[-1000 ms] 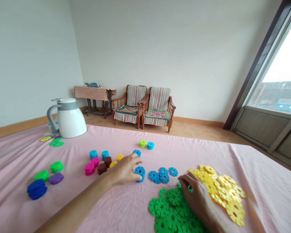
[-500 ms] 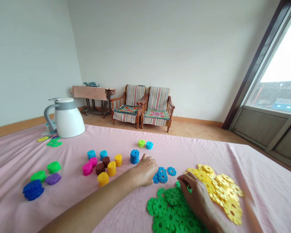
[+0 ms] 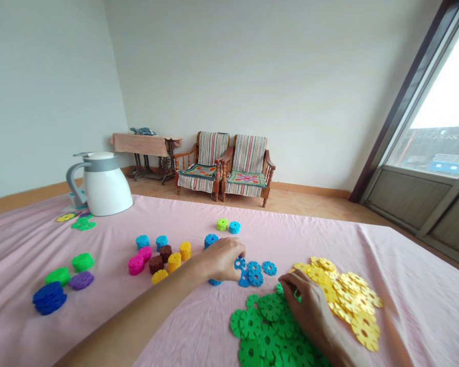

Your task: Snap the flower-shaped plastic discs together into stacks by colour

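Head view of two bare hands over a pink tablecloth (image 3: 199, 326) bearing notched plastic discs. The left hand (image 3: 224, 260), reaching in from the lower left, has its thumb and fingers closed on a blue disc (image 3: 239, 263), which shows at the fingertips. Just beside it lie loose blue discs (image 3: 255, 277), several overlapping and one a little apart to the right. A blue stack (image 3: 211, 238) stands beyond the left hand, partly hidden by it; a further blue piece (image 3: 214, 282) shows below the hand, mostly covered. The right hand (image 3: 304, 295) rests over the upper right edge of a heap of green discs (image 3: 268, 326), fingers bent; whether it grips any of them cannot be told. Against its far side spreads a heap of yellow discs (image 3: 354, 295).

To the left of the blue stack stand short stacks in yellow (image 3: 174, 262), brown (image 3: 156, 264), pink (image 3: 136, 264) and light blue (image 3: 142, 242). Farther left are bright green stacks (image 3: 82, 262), a purple stack (image 3: 81, 280) and a dark blue stack (image 3: 49, 297). A white jug (image 3: 107, 191) with a grey handle stands near the table's far left edge.
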A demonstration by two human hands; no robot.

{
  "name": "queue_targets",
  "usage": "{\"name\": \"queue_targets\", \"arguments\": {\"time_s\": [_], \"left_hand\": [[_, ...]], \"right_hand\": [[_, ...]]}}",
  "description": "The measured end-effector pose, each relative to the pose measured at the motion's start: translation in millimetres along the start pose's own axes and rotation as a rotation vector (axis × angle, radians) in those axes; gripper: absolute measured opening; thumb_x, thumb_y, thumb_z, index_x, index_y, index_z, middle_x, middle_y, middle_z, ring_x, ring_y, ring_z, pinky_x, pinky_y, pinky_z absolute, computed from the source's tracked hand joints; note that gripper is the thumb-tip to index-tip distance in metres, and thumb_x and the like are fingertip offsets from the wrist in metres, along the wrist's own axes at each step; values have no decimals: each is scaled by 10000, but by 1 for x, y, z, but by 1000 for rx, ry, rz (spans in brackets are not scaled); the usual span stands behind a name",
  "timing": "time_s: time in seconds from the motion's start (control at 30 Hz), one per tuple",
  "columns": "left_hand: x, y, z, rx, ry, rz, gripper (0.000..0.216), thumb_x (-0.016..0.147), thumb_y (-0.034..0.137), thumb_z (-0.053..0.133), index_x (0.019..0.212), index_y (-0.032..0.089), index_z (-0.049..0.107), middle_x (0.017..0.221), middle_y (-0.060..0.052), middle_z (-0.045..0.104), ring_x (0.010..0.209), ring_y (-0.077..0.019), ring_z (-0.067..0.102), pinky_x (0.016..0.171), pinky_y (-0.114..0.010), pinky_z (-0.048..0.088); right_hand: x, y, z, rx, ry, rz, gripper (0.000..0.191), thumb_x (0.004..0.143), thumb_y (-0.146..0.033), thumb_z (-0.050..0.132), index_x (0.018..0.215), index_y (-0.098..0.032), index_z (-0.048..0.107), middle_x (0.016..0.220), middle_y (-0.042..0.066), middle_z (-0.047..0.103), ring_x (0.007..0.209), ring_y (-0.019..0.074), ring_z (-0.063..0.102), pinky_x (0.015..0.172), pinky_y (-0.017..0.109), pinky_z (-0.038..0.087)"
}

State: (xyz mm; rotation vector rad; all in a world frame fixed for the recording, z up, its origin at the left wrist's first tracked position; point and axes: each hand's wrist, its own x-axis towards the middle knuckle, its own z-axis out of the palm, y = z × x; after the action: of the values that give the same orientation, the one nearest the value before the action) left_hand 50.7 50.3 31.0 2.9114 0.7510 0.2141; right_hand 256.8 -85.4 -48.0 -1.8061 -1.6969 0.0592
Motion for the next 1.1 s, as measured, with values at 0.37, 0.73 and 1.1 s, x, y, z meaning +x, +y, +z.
{"name": "queue_targets", "arguments": {"time_s": [0.37,0.73,1.1], "left_hand": [[-43,-23,-20,-61,-11,-82,268,626,190,609,891,207,651,882,-21,617,827,-202,582,731,-263,441],[-39,-8,-14,-100,91,-97,300,700,189,622,998,176,654,996,-71,630,935,-226,579,824,-301,443],[6,45,29,-5,-43,-84,152,704,235,667,831,161,629,945,-96,632,945,-253,580,808,-311,464]], "right_hand": [[0,12,8,0,21,-43,205,837,-253,453,847,-210,653,821,55,668,730,174,622,681,289,464],[1,8,7,24,17,-43,200,837,-257,458,805,-207,649,762,31,648,676,156,602,654,274,451],[0,16,10,28,57,-73,211,838,-262,445,830,-204,647,736,38,653,652,160,602,623,273,452]]}}
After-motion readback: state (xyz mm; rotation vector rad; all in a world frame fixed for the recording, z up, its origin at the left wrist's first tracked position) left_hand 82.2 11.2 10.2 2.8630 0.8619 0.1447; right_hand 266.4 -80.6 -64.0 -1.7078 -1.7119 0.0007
